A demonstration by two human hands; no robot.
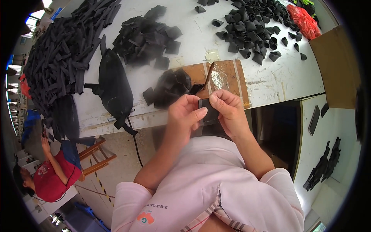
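Note:
A small black fabric piece (210, 115) is held up at the table's near edge, between both hands. My left hand (188, 115) pinches its left side, thumb on top. My right hand (230, 111) pinches its upper right corner between thumb and finger. Just beyond my hands lies a brown board (234, 79) with strips of clear tape. A thin brown stick (209, 75) slants up over it, its lower end by something dark. Beside my left hand, a loose heap of dark fabric pieces (172, 87) overlaps the board.
Flat black squares (147, 40) pile up farther back. Folded black loops (253, 31) spread at the far right, near a red plastic bag (304, 21) and cardboard box (336, 69). At left are black strips (58, 58), a corded black bundle (115, 83) and a seated person (56, 172).

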